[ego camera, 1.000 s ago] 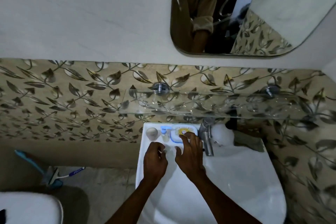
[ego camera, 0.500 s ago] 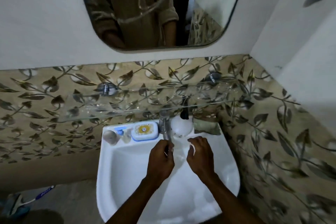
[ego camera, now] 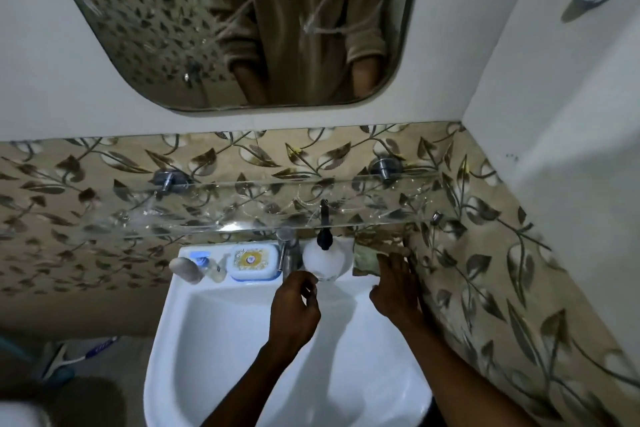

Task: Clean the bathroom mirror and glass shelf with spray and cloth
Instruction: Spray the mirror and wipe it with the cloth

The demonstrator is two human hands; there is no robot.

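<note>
Mirror hangs on the wall high above your hands, streaked with smears across the glass. Below it, just above and beyond your fingertips, the glass shelf runs along the leaf-patterned tiles on two metal brackets, and its surface looks spotted.

Your left hand hovers over the sink, fingers loosely curled and holding nothing, its fingertips just in front of the white spray bottle. You cannot tell from here whether they touch the bottle. The bottle stands on the sink's back ledge between your two hands, its black nozzle reaching up under the shelf.

Your right hand lies flat with straight fingers, reaching toward the greenish cloth, which sits on the ledge right of the bottle, against the tiled side wall. The fingertips are at the cloth's edge; whether they touch it is unclear.

Left of your left hand stands the tap. Further left on the ledge are a soap box, a small bottle and a rounded beige thing. Far left and below, a brush lies on the floor.
</note>
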